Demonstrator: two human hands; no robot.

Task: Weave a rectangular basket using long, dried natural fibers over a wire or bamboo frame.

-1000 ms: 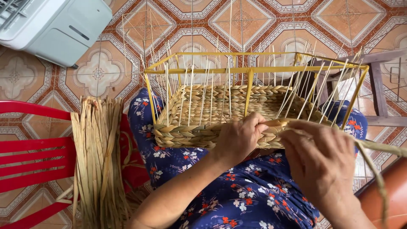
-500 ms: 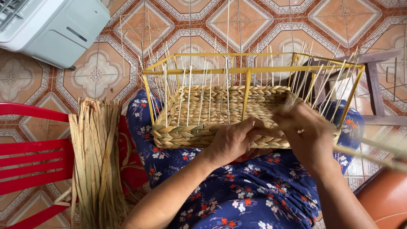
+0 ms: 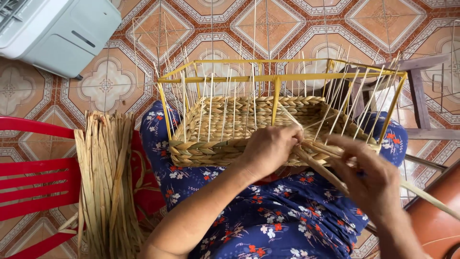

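Half-woven basket (image 3: 268,129) sits on the person's lap, centre of the frame, built around a yellow wire frame (image 3: 282,76) with thin upright stakes rising from the woven base. Near wall is braided to only a few rows high; stakes above it are bare.

Left hand (image 3: 270,148), centre of the frame: fingers curled down against the top edge of the near wall, pinning the last woven row where the working strand (image 3: 321,168) leaves it. Closed on the weave, not on anything loose.

Right hand (image 3: 366,175), lower right of centre: fingers spread and partly bent, thumb and forefinger touching the strand, which runs out towards the lower right edge. Looks a light guiding hold rather than a firm grip; blurred, so cannot tell more.

Bundle of dried fibre strips (image 3: 108,182) lies at lower left, across a red chair (image 3: 33,182). White plastic appliance (image 3: 57,29) at upper left on the tiled floor (image 3: 201,29).

Judgement on doing this well: keep the left hand pressed on the last row so tension does not slip, draw the strand snug around each stake alternately, and seat it flat on the row beneath without bending the stakes out of line
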